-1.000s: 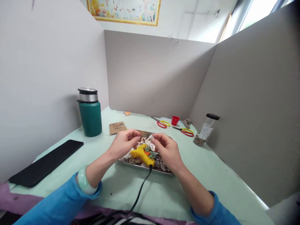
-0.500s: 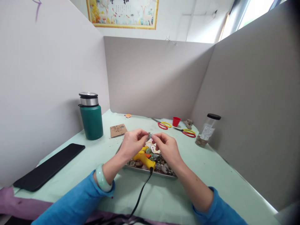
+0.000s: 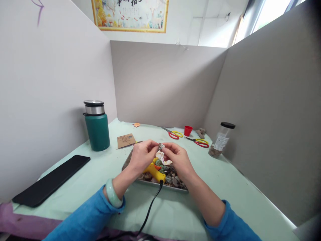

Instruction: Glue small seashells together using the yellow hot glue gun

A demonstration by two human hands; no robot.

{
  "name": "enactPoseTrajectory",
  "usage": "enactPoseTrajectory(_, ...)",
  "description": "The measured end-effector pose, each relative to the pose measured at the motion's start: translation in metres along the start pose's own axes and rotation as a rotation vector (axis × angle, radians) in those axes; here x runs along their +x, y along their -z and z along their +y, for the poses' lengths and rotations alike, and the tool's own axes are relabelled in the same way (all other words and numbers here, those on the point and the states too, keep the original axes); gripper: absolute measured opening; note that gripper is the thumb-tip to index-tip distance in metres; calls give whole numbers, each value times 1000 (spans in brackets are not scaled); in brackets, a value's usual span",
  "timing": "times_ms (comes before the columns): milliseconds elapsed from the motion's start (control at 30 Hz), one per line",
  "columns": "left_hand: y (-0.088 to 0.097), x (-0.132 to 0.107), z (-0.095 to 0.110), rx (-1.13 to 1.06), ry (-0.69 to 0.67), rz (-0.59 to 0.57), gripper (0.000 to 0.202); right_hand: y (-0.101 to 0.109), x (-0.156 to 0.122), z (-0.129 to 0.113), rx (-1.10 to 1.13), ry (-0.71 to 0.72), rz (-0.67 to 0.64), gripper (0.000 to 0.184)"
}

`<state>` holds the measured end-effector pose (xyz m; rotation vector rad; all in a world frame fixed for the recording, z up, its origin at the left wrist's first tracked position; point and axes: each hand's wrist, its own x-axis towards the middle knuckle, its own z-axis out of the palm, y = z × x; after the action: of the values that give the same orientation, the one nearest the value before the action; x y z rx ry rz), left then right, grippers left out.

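Observation:
Over a metal tray (image 3: 173,188) my left hand (image 3: 143,153) and my right hand (image 3: 177,155) meet, fingertips pinched on a small greyish piece (image 3: 161,146), perhaps a pebble or shell; it is too small to name surely. Both hands are closed on it from either side. Below them, a yellow glue gun (image 3: 155,172) lies in the tray with its black cord (image 3: 151,207) trailing toward me. Around it are mixed stones (image 3: 175,180), greenish lumps (image 3: 158,162) and white scalloped pieces (image 3: 167,162). My left forearm hides the tray's left part.
A green bottle (image 3: 97,130) and a black flat case (image 3: 52,180) stand left; a brown card (image 3: 126,140) lies behind the tray. Two scissors (image 3: 175,134), a red cup (image 3: 188,131) and a lidded jar (image 3: 222,140) are at the right. Grey panels (image 3: 163,83) enclose the table.
The small piece between my fingertips has turned and shows more of its pale side. My hands stay together above the tray; the view has shifted slightly.

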<state>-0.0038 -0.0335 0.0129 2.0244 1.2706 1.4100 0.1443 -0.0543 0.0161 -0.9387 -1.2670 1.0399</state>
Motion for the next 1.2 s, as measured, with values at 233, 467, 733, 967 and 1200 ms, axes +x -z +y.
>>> enactPoseTrajectory(233, -1, 0, -3, -144, 109, -31, 21, 3, 0, 5, -102, 104, 7, 28)
enactPoseTrajectory(467, 0, 1, 0, -172, 118, -94, 21, 5, -1, 12, -258, 218, 24, 25)
enactPoseTrajectory(733, 9, 6, 4, -108, 132, -199, 20, 3, -3, 8, -321, 272, -4, 21)
enactPoseTrajectory(967, 4, 12, -5, 15, 86, -176, 17, 5, 2, 16, -513, 269, 6, 23)
enactPoseTrajectory(1200, 0, 13, -21, -34, 187, -161, 15, 24, -26, -5, -1112, 358, -1, 30)
